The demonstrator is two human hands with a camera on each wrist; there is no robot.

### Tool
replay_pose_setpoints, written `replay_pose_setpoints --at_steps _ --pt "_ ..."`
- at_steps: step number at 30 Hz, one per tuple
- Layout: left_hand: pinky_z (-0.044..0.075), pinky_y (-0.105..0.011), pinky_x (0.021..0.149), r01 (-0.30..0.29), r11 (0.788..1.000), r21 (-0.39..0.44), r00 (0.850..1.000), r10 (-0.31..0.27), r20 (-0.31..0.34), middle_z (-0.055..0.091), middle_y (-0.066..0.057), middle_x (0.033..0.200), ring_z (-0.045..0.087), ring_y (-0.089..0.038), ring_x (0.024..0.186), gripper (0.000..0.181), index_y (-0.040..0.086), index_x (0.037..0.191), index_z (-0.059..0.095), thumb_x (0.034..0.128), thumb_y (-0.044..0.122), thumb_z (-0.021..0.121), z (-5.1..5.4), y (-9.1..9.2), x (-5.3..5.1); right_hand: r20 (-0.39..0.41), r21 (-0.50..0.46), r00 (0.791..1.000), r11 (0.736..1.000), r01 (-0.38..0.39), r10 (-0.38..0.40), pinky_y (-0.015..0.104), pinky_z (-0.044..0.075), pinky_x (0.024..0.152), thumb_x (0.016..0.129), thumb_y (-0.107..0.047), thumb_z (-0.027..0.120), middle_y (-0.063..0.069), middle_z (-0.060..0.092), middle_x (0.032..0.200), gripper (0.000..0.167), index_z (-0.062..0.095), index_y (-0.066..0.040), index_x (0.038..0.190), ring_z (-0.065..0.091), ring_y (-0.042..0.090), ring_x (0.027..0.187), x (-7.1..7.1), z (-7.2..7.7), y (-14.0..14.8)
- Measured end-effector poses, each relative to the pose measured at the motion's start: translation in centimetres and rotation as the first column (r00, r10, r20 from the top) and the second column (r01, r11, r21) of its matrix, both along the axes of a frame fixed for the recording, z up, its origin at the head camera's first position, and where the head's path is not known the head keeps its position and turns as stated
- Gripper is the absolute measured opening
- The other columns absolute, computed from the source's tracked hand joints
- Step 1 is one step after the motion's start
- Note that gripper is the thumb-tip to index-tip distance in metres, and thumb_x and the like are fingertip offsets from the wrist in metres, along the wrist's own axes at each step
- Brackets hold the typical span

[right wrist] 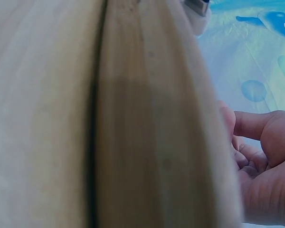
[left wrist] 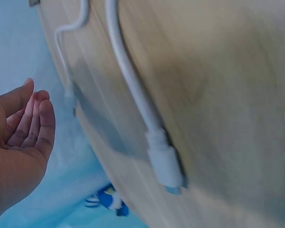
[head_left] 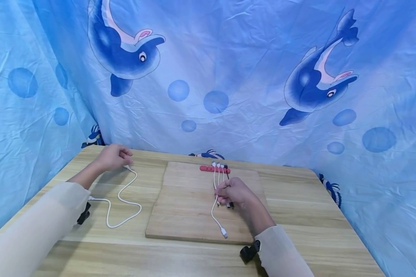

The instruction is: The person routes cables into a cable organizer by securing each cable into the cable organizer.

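Note:
My left hand (head_left: 115, 157) hovers over the table's left side, fingers loosely bent with nothing in them. Just below it is one plug end of a loose white USB cable (head_left: 137, 206); the left wrist view shows its plug (left wrist: 165, 166) lying apart from the hand (left wrist: 26, 130). My right hand (head_left: 236, 191) is over the wooden board (head_left: 180, 204), thumb and finger pinching a white cable (head_left: 213, 213) whose USB plug (head_left: 223, 232) lies toward the front. Several cables run from a red cable holder (head_left: 205, 168) beneath this hand. The right wrist view hides the fingertips behind the board's edge.
The board lies on a light wood table (head_left: 298, 200). A blue dolphin-print curtain (head_left: 249, 77) encloses the back and sides. Black wrist cameras (head_left: 250, 252) sit at both sleeves.

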State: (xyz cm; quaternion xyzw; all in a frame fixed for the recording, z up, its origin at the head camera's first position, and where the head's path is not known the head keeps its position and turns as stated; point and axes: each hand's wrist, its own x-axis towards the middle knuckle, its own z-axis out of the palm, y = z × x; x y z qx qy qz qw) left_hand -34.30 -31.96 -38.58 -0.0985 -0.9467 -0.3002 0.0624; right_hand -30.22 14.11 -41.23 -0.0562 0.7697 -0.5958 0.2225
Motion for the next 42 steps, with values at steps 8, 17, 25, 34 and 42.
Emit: replay_pose_setpoints --at_steps 8,17,25,34,42 --pt "0.053 -0.049 0.085 -0.104 0.994 0.026 0.993 0.102 0.064 0.073 -0.019 0.096 0.068 -0.035 0.092 0.033 -0.011 0.113 0.067 0.0907 0.012 0.077 -0.8 -1.8 0.2 0.003 0.001 1.0 1.0 0.01 -0.01 0.022 0.055 0.058 0.098 0.005 0.061 0.011 0.07 0.077 0.011 0.068 0.011 0.103 0.065 0.011 0.062 0.0 0.0 0.1" --pt "0.052 -0.032 0.07 -0.196 0.977 0.083 0.974 0.184 0.136 0.07 -0.021 0.098 0.064 -0.027 0.086 0.039 -0.012 0.116 0.064 0.0931 0.018 0.074 -2.3 -3.3 -0.4 0.01 0.017 1.0 1.0 0.006 -0.006 0.022 0.056 0.059 0.098 0.002 0.063 0.011 0.07 0.076 0.012 0.07 0.009 0.104 0.066 0.011 0.062 0.0 0.1 0.3" --pt "0.052 -0.03 0.066 -0.165 0.98 0.109 0.974 0.145 0.172 0.07 -0.014 0.091 0.063 -0.02 0.078 0.051 -0.013 0.118 0.062 0.0899 0.026 0.078 -2.6 -4.4 -0.5 0.003 0.017 1.0 1.0 0.015 -0.015 0.023 0.056 0.06 0.099 0.002 0.063 0.012 0.071 0.08 0.011 0.071 0.008 0.103 0.066 0.012 0.064 0.2 -0.1 0.2" --pt "0.051 -0.044 0.089 -0.105 0.993 0.059 0.977 0.092 0.192 0.074 -0.016 0.101 0.066 -0.032 0.099 0.063 -0.014 0.124 0.06 0.0871 0.032 0.083 -3.0 -4.3 -0.9 -0.007 0.032 1.0 0.999 0.022 -0.022 0.023 0.057 0.06 0.099 0.002 0.063 0.012 0.071 0.081 0.011 0.072 0.007 0.103 0.065 0.012 0.064 0.2 -0.2 0.3" --pt "0.047 -0.035 0.082 -0.084 0.996 0.03 0.973 0.076 0.217 0.069 -0.018 0.104 0.061 -0.03 0.097 0.055 -0.012 0.121 0.064 0.0891 0.031 0.08 -3.2 -3.8 -1.2 -0.007 0.02 1.0 1.0 0.016 -0.016 0.023 0.056 0.059 0.098 0.002 0.063 0.013 0.071 0.08 0.01 0.071 0.007 0.102 0.065 0.012 0.064 0.4 -0.3 0.2"
